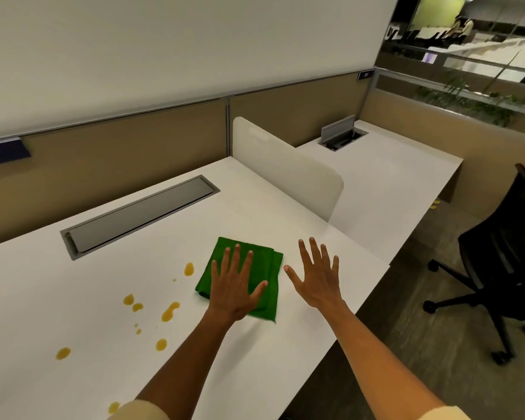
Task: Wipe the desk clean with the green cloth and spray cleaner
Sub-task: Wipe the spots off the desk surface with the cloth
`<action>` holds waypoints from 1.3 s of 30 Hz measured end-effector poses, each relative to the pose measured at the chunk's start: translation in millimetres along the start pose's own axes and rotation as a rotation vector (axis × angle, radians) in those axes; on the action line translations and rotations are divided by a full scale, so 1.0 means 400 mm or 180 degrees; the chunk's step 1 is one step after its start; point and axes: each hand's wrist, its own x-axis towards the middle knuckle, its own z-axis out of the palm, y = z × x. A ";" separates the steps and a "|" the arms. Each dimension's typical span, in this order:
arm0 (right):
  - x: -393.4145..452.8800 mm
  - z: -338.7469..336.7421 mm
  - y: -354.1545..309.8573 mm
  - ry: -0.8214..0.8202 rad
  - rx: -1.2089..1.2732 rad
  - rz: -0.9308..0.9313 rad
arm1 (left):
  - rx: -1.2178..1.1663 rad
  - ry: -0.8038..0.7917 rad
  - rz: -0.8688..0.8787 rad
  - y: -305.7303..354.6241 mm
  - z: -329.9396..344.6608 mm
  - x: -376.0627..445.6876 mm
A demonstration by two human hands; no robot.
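Your left hand [235,286] lies flat on the folded green cloth [243,277], fingers spread wide and not curled around anything, palm pressing the cloth down onto the white desk [73,298]. That broad, open press makes sense for wiping: it spreads the load over the whole pad so the cloth slides without bunching up. The cloth sits near the desk's right front edge, just to the right of the yellow spills [170,310], which dot the surface from beside the cloth down toward your left sleeve. None of those drops looks wiped yet, so the job seems barely begun.

Your right hand [315,280] is just beside the cloth, fingers splayed and empty; whether it rests on the desk or hovers above it, you cannot tell from here. It probably steadies you as you lean in.

No spray bottle shows anywhere in view, so you may need to find it. The grey cable hatch [140,216] further back is shut, which should keep liquid out.
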 end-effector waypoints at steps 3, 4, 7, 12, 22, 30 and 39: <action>0.045 0.040 0.040 -0.0117 0.0045 -0.0102 | 0.0085 -0.0068 -0.0129 0.026 0.039 0.044; 0.056 0.054 0.051 -0.0158 0.0052 -0.0133 | 0.0109 -0.0088 -0.0170 0.030 0.051 0.055; 0.097 0.107 0.093 -0.0305 0.0147 -0.0199 | 0.0189 -0.0100 -0.0283 0.044 0.097 0.089; 0.143 0.176 0.119 -0.0491 0.0291 -0.0426 | 0.0355 -0.0143 -0.0484 0.038 0.155 0.125; 0.157 0.236 0.120 -0.0368 0.0069 -0.0616 | 0.0469 -0.0333 -0.0437 0.032 0.209 0.173; 0.164 0.249 0.114 -0.0333 -0.0122 -0.0615 | 0.0299 -0.0136 -0.0498 0.005 0.247 0.157; 0.161 0.267 0.037 -0.0380 -0.0019 -0.0054 | 0.0318 -0.0269 -0.0813 -0.143 0.223 0.221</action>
